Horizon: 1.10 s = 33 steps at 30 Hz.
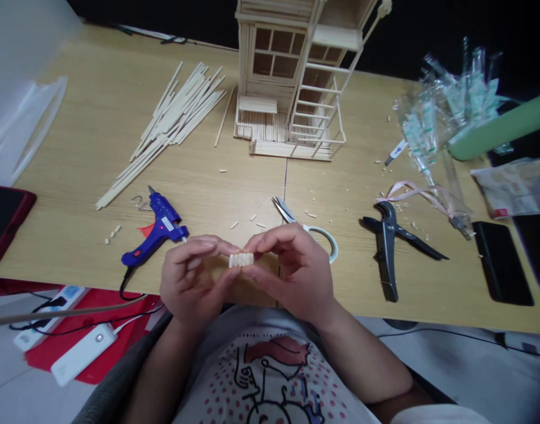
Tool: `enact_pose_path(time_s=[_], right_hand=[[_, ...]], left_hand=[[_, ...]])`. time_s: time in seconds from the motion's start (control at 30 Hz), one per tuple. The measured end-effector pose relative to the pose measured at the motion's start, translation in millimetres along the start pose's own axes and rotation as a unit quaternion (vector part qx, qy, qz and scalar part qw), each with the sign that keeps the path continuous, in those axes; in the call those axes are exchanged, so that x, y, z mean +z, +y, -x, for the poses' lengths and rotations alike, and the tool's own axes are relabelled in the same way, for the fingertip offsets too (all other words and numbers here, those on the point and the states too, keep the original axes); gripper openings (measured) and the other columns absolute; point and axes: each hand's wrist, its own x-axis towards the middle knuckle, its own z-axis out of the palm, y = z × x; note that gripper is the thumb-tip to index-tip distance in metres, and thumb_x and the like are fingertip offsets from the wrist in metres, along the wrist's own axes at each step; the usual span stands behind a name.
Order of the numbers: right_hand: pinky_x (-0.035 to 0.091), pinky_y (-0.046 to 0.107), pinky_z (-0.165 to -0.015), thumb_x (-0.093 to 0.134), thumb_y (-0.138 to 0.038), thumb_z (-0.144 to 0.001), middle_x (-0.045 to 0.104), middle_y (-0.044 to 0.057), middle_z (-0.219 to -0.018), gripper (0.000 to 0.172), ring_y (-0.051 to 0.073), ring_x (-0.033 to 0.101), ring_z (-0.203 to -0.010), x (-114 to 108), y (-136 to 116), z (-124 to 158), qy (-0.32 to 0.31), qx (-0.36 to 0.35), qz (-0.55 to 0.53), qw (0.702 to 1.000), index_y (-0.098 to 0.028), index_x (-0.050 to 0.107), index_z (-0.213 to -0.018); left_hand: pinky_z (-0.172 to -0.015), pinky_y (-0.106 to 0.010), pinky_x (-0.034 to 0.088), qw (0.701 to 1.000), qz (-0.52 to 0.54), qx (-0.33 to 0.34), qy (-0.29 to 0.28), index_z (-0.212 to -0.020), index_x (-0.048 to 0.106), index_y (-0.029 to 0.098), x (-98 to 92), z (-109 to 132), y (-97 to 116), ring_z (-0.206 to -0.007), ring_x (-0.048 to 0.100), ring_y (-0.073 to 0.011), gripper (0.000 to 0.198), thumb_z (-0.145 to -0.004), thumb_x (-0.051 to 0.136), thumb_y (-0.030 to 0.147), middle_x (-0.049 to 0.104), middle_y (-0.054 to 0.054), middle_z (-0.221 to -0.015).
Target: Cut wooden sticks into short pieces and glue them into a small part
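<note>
Small block of wooden sticks [241, 259] held above the tabletop [97, 118] near its front edge, long axis running side to side, clamped at either end by left hand [192, 280] and right hand [292, 272]. Blue hot glue gun [164, 227] just left, tape roll [329, 250] just right. Farther right, clear plastic packets [446, 112] holding green-and-white items, print too small to read.

Scattered across the wooden desk [75, 135]

A blue hot glue gun [161, 227] lies left of steel scissors [282, 209] and a roll of tape [334, 247]. Black pliers [388, 247] sit further right, near a pink ribbon [411, 189] and a black phone [502, 265]. A bundle of wooden sticks [172, 121] fans out beside the stick-built model house [287, 65]
</note>
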Motion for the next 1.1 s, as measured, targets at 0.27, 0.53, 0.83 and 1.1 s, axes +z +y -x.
enact_pose_path(time_s=[0.27, 0.53, 0.83, 1.1], right_hand=[[0.065, 0.033, -0.085, 0.081, -0.017, -0.087, 0.076, 0.001, -0.102, 0.032, 0.018, 0.076, -0.096, -2.3, -8.1, -1.2, -0.002, -0.036, 0.063, 0.997, -0.028, 0.065, -0.112], [0.066, 0.031, -0.081, 0.086, -0.026, -0.084, 0.076, 0.001, -0.101, 0.033, 0.018, 0.077, -0.093, -1.5, -3.4, -1.4, -0.006, -0.005, 0.043, 0.999, -0.028, 0.066, -0.111], [0.063, 0.038, -0.087, 0.081, -0.022, -0.087, 0.078, 0.005, -0.101, 0.025, 0.021, 0.075, -0.098, -8.0, -7.6, -9.5, 0.022, -0.164, 0.228, 0.96, -0.027, 0.071, -0.11], [0.062, 0.03, -0.077, 0.076, -0.019, -0.092, 0.08, 0.0, -0.089, 0.014, 0.016, 0.075, -0.081, -6.0, -7.7, -5.0, 0.029, -0.172, 0.263, 0.949, -0.027, 0.071, -0.102]], left_hand=[[-0.076, -0.034, 0.062, 0.993, 0.051, -0.105, 0.036, -0.116, 0.068, 0.029, 2.8, 6.0, 1.7, -0.085, 0.074, -0.0202, 0.046, -0.076, 0.09, 0.023, 0.078, -0.002, -0.092], [-0.079, -0.03, 0.06, 0.986, 0.081, -0.139, 0.043, -0.11, 0.067, 0.026, 1.3, 4.3, 2.1, -0.084, 0.073, -0.0173, 0.043, -0.075, 0.091, 0.025, 0.076, -0.001, -0.086], [-0.07, -0.021, 0.055, 0.954, 0.104, -0.277, 0.047, -0.105, 0.064, 0.021, 0.0, 0.8, 2.8, -0.074, 0.071, -0.0121, 0.042, -0.073, 0.09, 0.026, 0.077, -0.001, -0.083], [-0.069, -0.02, 0.056, 0.947, 0.111, -0.296, 0.056, -0.101, 0.065, 0.02, 2.0, 1.2, 6.4, -0.074, 0.072, -0.0121, 0.04, -0.072, 0.09, 0.026, 0.077, -0.002, -0.085]])
